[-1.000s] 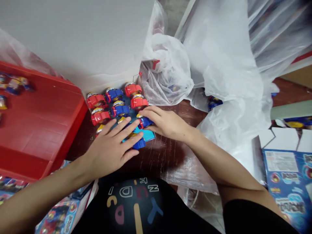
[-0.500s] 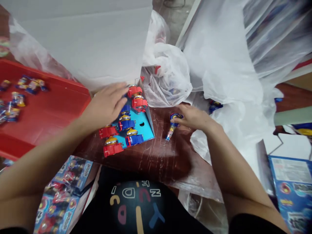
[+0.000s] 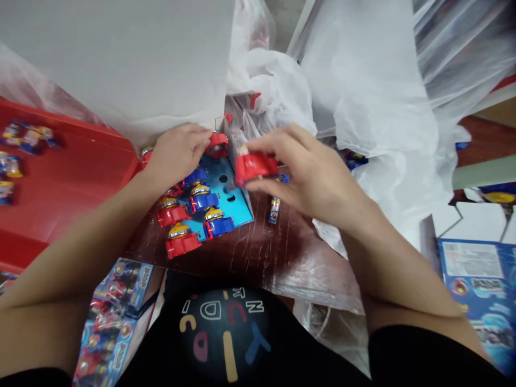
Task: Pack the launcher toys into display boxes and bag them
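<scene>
My right hand [image 3: 306,166] is raised over the table, thumb and fingers closed on a red plastic toy [image 3: 255,167] with a yellow top, blurred by motion. At the far end of a display box with a blue insert [image 3: 242,208], my left hand [image 3: 179,150] has its fingertips closed at the edge of another red toy [image 3: 218,144]. Red toys [image 3: 183,242] and blue toys [image 3: 204,200] with chrome rings and yellow domes sit in rows in the insert. Below my right hand lies a small toy with a clear, label-covered tube [image 3: 274,210], partly hidden.
A red tray [image 3: 80,193] with small wrapped pieces stands at the left. The box's grey lid [image 3: 153,59] rises behind. White plastic bags [image 3: 382,134] fill the right side. Printed blue packages [image 3: 108,333] lie at lower left, with more blue packaging [image 3: 471,269] at right.
My right hand has left the small toy on the table, moved up and left, and taken the nearer red toy out of the right-hand column. My left hand's fingers have closed at the far red toy.
</scene>
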